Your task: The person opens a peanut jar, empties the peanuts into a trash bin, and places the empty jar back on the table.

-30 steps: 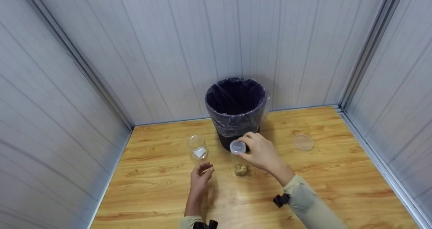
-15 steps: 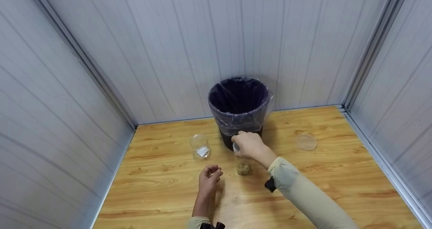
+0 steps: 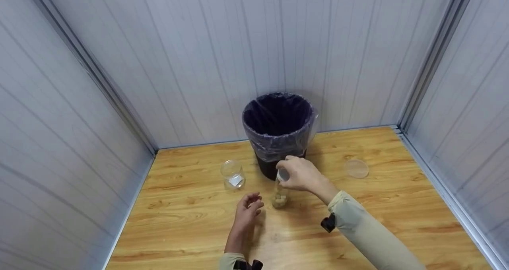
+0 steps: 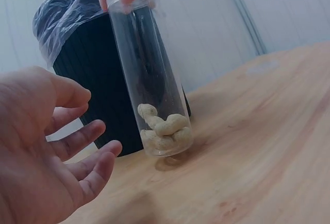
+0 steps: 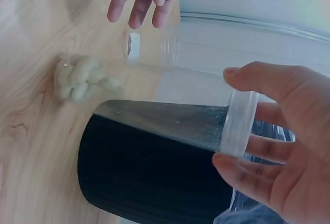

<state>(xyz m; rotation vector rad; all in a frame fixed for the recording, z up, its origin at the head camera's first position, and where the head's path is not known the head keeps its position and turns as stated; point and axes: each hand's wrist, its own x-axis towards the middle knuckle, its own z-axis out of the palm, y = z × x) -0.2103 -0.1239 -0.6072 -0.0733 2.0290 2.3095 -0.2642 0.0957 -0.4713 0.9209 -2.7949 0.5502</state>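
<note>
while the left hand (image 3: 245, 211) hovers, the right hand (image 3: 301, 175) grips a clear jar (image 4: 149, 74).

Two hands (image 3: 245, 211) (image 3: 301, 176), two clear jars (image 4: 149, 79) (image 3: 232, 170), one bin (image 3: 275, 147), one disc (image 3: 357, 169), one white slip (image 3: 236, 180), peanuts (image 4: 170, 126) too overlapped to count

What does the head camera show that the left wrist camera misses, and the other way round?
Only the head view: the small clear jar with its white patch, beige sleeves, and the dark inside of the trash bin.

Only the left wrist view: the pinched shells of the peanuts.

Both: the right hand holding the tall clear jar by its top, the left hand beside it, and the clear disc, faint in the wrist view.
</note>
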